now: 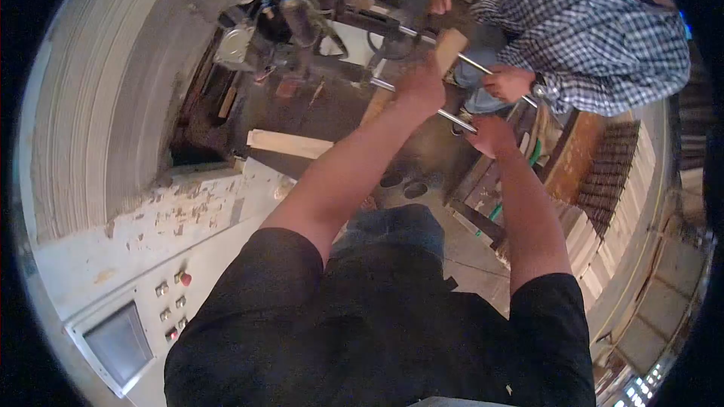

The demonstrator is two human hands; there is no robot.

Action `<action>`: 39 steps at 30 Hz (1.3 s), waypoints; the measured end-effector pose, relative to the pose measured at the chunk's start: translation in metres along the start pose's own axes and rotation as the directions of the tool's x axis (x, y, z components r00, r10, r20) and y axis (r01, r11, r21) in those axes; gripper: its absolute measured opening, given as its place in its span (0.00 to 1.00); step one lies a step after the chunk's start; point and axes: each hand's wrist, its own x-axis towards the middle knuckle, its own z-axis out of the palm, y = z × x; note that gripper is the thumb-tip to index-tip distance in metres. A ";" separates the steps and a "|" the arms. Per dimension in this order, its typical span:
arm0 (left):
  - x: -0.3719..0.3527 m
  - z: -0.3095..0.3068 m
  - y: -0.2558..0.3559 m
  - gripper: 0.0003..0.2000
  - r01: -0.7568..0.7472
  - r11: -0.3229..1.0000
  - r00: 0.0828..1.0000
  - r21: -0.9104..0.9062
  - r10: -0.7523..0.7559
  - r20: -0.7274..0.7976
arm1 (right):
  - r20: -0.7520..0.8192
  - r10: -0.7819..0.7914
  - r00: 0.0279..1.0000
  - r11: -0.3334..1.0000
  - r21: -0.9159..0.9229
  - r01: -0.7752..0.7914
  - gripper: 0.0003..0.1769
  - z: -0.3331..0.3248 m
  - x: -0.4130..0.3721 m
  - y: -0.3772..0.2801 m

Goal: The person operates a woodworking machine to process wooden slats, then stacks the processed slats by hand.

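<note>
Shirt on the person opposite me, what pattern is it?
Blue-and-white check; the shirt shows best in the head view.

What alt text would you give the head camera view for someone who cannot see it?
A person in a black shirt reaches over a workshop machine, left hand gripping a wooden block, right hand closed on a metal rod. Across from them, a co-worker in a checked shirt holds another rod. A control panel sits lower left.
</note>
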 end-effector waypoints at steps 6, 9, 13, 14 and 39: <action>-0.072 -0.045 -0.012 0.32 -0.255 0.954 0.935 -0.155 0.202 -0.290 | -0.085 0.034 0.996 0.999 0.032 -0.031 0.22 0.007 -0.002 -0.001; -0.131 -0.056 -0.040 0.28 -0.439 0.737 0.772 -0.514 0.017 -0.635 | -0.049 0.034 0.998 0.999 0.018 -0.033 0.23 -0.002 0.002 -0.001; -0.177 -0.073 -0.100 0.21 -0.250 0.582 0.544 -0.774 -0.576 -0.610 | -0.028 0.055 0.998 0.996 0.069 -0.053 0.24 -0.010 -0.007 -0.013; -0.183 -0.078 -0.122 0.19 -0.198 0.554 0.508 -0.809 -0.647 -0.568 | -0.022 0.044 0.999 0.997 0.064 -0.043 0.24 -0.009 -0.005 -0.012; -0.028 -0.043 -0.245 0.27 0.463 0.592 0.551 -0.660 -0.775 -0.309 | -0.055 0.034 0.998 0.994 0.109 -0.027 0.19 -0.009 -0.006 -0.013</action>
